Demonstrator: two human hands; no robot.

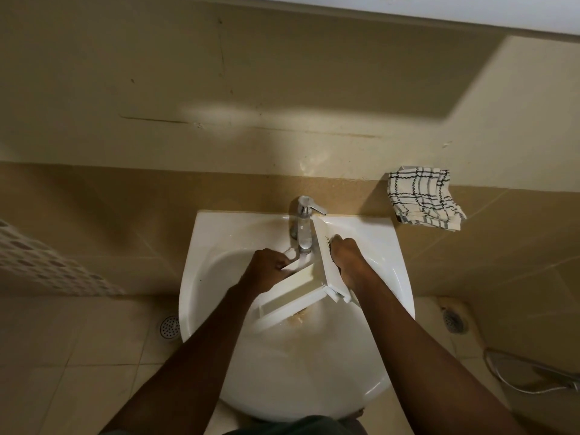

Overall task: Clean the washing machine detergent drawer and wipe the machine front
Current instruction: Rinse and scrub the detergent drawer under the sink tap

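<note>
Both hands are over the white sink (201, 246), working on the washing machine's detergent drawer (292, 298), which is held in the air above the basin, right under the chrome faucet (303, 222). Left hand (266, 268) has its fingers curled tight round the far end of the drawer's tray part, gripping it just in front of the faucet's spout. Right hand (343, 255) sits against the drawer's long front panel, which is tipped up on edge and runs from beside the faucet down toward the person. Its fingers are curled, and a small dark bristly bit (328, 243) shows between the fingertips and the panel. I cannot tell whether that hand is gripping that bit or the panel itself. Both bare forearms reach in from the bottom of the view.

Below the drawer, some brownish residue (296, 318) lies on the basin's white surface near the drain.

Behind the sink runs a tan speckled ledge (238, 189), and a folded white cloth (420, 199) with a black check pattern lies on it, off to the right of the faucet and well apart from the hands. On the tiled floor there is a round drain (169, 326) to the left of the sink and another drain (452, 320) to the right, with a metal hose (533, 372) looping near the lower right corner
</note>
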